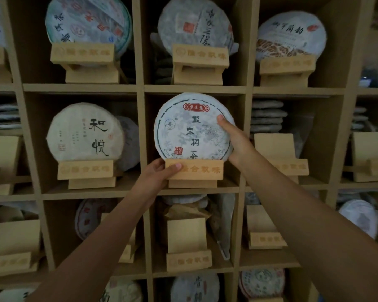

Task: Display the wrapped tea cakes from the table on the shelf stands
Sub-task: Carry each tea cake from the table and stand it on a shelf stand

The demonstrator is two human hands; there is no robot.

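**A:** Where is your tea cake?

**B:** The round, pale paper-wrapped tea cake with a red label and black characters [192, 127] stands upright in the middle cubby of the light wooden shelf [140, 88]. Its lower edge sits behind the front lip of the light wooden display stand with carved characters [196, 171].

**A:** And your hands?

**B:** Your right hand [233, 136] grips the cake at its right edge, thumb across the printed face, the other fingers hidden behind the wrapper. Your left hand [159, 173] holds the stand's left end, thumb pressed on the front board, fingers curled behind it.

**A:** What sits around you?

**B:** In the cubby to the left, a cream-wrapped cake with two large black characters [85, 131] leans upright on its own stand. The three cubbies above each hold a wrapped cake on a stand. In the cubby to the right, an empty wooden stand [277, 151] stands in front of a stack of flat wrapped cakes [266, 116]. Directly below your cake, another bare stand [188, 243] stands among loose wrappers; what lies behind it is too dim to tell.
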